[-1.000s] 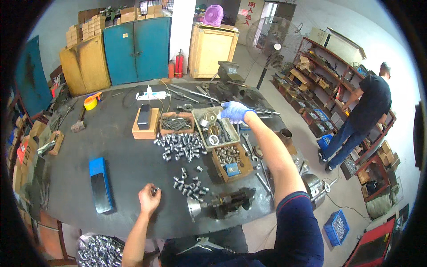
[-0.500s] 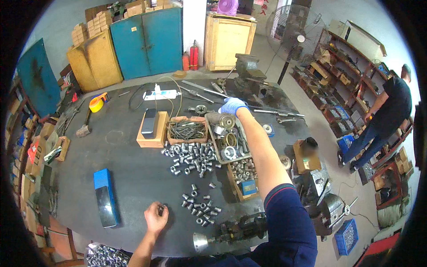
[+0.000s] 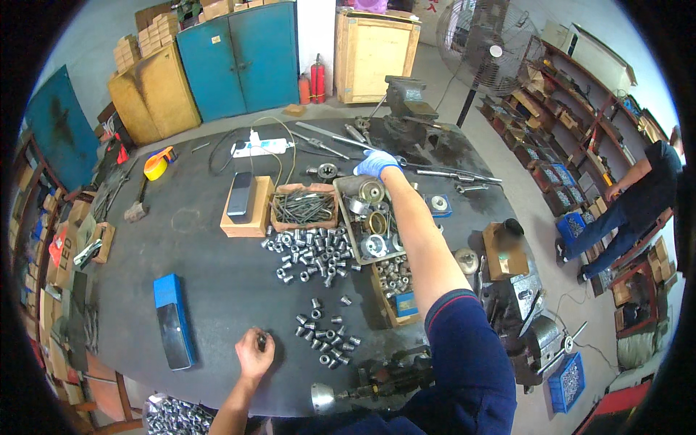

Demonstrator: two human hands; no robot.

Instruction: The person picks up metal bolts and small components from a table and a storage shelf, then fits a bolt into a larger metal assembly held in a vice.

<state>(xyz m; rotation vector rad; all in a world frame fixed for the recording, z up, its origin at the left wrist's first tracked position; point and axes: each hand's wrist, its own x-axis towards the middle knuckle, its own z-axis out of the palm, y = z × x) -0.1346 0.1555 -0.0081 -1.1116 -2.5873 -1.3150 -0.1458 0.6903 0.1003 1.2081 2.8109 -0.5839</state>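
My bare left hand (image 3: 254, 353) rests low over the table, its fingers closed round a small dark metal part (image 3: 262, 338) that is mostly hidden. Just to its right lies a loose group of short flanged metal sleeves (image 3: 330, 335), with a larger heap of them (image 3: 319, 254) farther back. My right hand (image 3: 375, 164), in a blue-white glove, reaches to the far end of a grey tray (image 3: 351, 233) of metal rings and cylinders. Its fingers curl downward; what they grip is hidden. Long metal tap wrenches (image 3: 322, 148) lie just beyond it.
A box of thin dark rods (image 3: 304, 209) and a phone on a cardboard box (image 3: 243, 196) stand left of the tray. Another phone (image 3: 174, 335) lies at left. Machine vises (image 3: 409, 98) sit at the table's edges. A co-worker (image 3: 641, 188) stands by the right shelves.
My right hand has shifted slightly left and nearer the tray's far rim. My left hand keeps its hold. The view has tilted a little, and the co-worker has moved right.
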